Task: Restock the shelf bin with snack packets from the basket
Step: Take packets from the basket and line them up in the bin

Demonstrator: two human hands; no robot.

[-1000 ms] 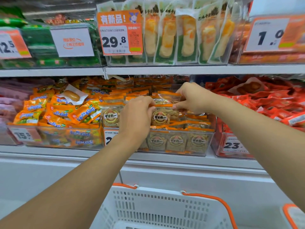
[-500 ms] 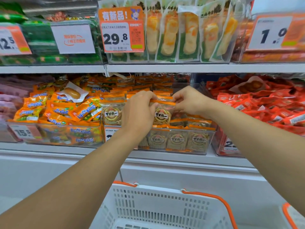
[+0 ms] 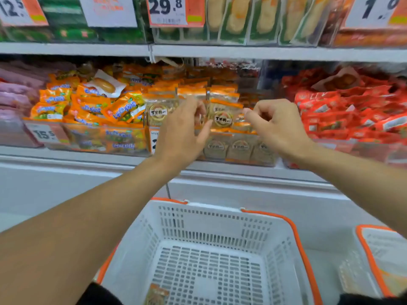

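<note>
A snack packet (image 3: 222, 116) with an orange top and a round label stands upright in the clear shelf bin (image 3: 240, 150), on top of rows of like packets. My left hand (image 3: 182, 133) is at its left edge, fingers relaxed and blurred, thumb touching the lower left corner. My right hand (image 3: 275, 124) has curled fingers, and its thumb and forefinger pinch the packet's right edge. Below, the white basket (image 3: 220, 225) with orange handles holds one packet (image 3: 156, 293) at its near edge.
Left of the bin is a bin of orange-and-yellow packets (image 3: 92, 111); to the right is one of red packets (image 3: 352, 111). The upper shelf (image 3: 242, 52) with its price tags overhangs them. A second basket (image 3: 378, 256) stands at the lower right.
The packet has been set upright in the bin. Both hands have dropped from its top corners to its sides, and my left hand has opened. The view has tilted down toward the basket.
</note>
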